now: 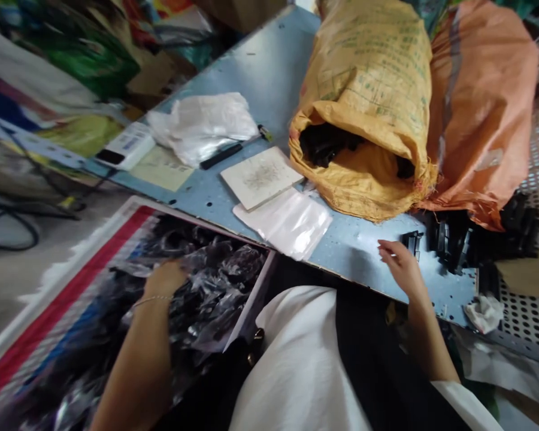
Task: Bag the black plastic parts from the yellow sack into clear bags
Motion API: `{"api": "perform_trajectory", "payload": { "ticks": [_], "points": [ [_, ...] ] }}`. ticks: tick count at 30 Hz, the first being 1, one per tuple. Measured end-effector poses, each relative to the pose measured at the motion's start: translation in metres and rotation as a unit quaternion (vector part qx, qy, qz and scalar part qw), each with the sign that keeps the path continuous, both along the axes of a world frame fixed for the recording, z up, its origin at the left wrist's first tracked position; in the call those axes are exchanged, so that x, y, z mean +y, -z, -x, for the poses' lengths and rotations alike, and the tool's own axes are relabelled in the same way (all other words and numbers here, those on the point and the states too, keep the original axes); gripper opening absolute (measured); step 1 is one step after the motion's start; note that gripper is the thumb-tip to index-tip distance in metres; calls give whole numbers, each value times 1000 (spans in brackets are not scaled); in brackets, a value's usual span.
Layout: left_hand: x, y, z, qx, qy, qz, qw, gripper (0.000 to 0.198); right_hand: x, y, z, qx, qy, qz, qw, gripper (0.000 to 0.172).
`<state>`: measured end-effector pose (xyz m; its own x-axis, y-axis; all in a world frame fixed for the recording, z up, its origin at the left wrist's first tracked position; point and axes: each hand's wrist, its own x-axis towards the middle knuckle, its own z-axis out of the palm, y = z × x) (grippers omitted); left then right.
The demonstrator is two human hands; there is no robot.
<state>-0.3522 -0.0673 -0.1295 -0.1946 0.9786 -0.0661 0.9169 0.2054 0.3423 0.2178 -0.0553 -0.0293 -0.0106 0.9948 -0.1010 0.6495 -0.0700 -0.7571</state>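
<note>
Right grip (402,267), seen from the head camera, is loosely open, its fingers a little bent and nothing visible between them. It is in front of the open mouth of the yellow woven sack (368,72), slightly to the right; whether it touches the table (269,66) I cannot tell. One small black plastic part (412,242) lies to the right front of the sack, just beside the back of those fingers; its long axis is unclear. Of the two hands, the right is much the nearer. More black parts (458,239) lie farther right of the sack. Left grip (166,278) is well left of the sack, at the bagged black parts (206,287) inside the red-striped container (94,266); blur and hidden fingers leave its opening and any hold impossible to tell.
</note>
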Motion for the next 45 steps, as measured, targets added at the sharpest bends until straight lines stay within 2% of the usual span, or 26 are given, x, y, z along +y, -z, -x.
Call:
{"api": "perform_trajectory", "payload": {
  "ticks": [2,4,5,6,8,9,11,12,14,17,19,21,23,24,26,30,32,33,34,36,38,40,41,45],
  "points": [
    [6,-3,-22,20,-22,-12,999,21,-3,-12,-27,-170,58,-30,983,35],
    [15,-15,-62,26,-30,-64,997,28,-4,-23,-52,-337,96,-26,936,37],
    [20,-23,-87,15,-18,-106,994,31,-2,-26,-62,-400,87,-22,912,41],
    [26,-30,-114,-9,15,-151,988,32,2,-28,-70,-447,56,-24,893,47],
    [40,-42,-170,-72,119,-187,973,31,15,-26,-81,-496,-49,-47,866,56],
    [47,-45,-194,-88,166,-187,964,29,24,-23,-86,-506,-104,-59,854,58],
    [60,-48,-231,-106,213,-157,959,21,40,-15,-93,-506,-187,-69,839,52],
    [67,-47,-241,-119,218,-136,959,16,47,-11,-97,-494,-216,-68,839,49],
    [78,-45,-246,-151,207,-104,961,14,55,-5,-104,-441,-257,-58,858,43],
    [92,-43,-230,-212,175,-72,959,16,53,-1,-101,-306,-261,-25,915,34],
    [97,-42,-218,-280,141,-34,949,18,44,1,-84,-201,-227,16,953,32],
    [100,-41,-212,-361,100,8,927,16,33,6,-54,-72,-187,89,976,33],
    [100,-39,-212,-416,73,15,906,13,21,14,-16,89,-149,196,965,36],
    [100,-38,-213,-428,70,3,901,13,16,19,3,172,-133,253,943,37],
    [98,-37,-215,-415,97,-45,904,15,8,31,40,312,-112,349,877,39],
    [93,-35,-216,-278,215,-128,928,39,8,53,93,506,-102,485,706,37],
    [89,-35,-217,-210,243,-148,935,46,12,61,108,575,-97,524,622,34],
    [85,-35,-218,-187,255,-158,935,49,14,65,114,604,-91,530,589,32],
    [82,-36,-219,-171,267,-171,933,51,15,67,118,630,-83,526,565,31],
    [73,-40,-221,-160,289,-205,921,57,16,70,126,664,-70,510,543,30],
    [62,-47,-223,-169,300,-246,906,61,16,71,133,671,-76,500,543,31],
    [52,-56,-224,-185,300,-277,894,62,17,69,138,664,-81,477,571,33],
    [47,-61,-224,-193,300,-288,889,63,19,68,139,655,-76,454,599,35],
    [27,-75,-233,-214,334,-286,873,67,28,59,141,525,-41,341,778,39]
  ]
}}
